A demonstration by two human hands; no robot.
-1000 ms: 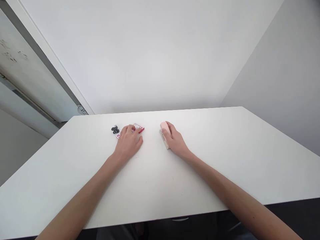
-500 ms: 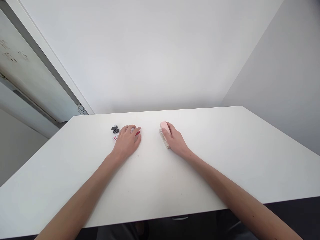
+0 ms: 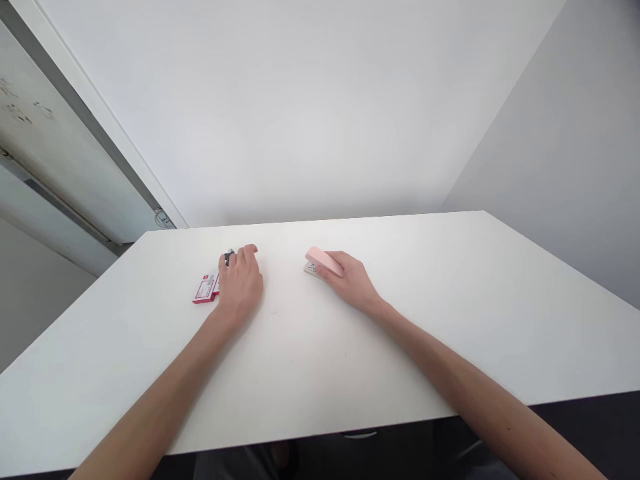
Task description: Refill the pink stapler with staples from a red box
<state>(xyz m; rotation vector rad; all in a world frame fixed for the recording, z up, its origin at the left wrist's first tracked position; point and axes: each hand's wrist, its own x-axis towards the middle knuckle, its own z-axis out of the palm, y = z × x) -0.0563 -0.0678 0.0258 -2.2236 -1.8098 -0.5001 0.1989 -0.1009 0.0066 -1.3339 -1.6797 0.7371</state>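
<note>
Workstation Arrangement

The tabletop extends between a rear wall and the dark area below its front edge. A side wall stands to the right; a frame runs along the far left.

On the tabletop, left of centre: a flat box, with a second box adjoining its right side and partly covered by the left hand. A clip lies behind the second box, partly hidden by that hand; contact cannot be determined.

Near centre, well apart to the right of these items: a stapler, located within the right hand, its exposed end directed left.
</note>
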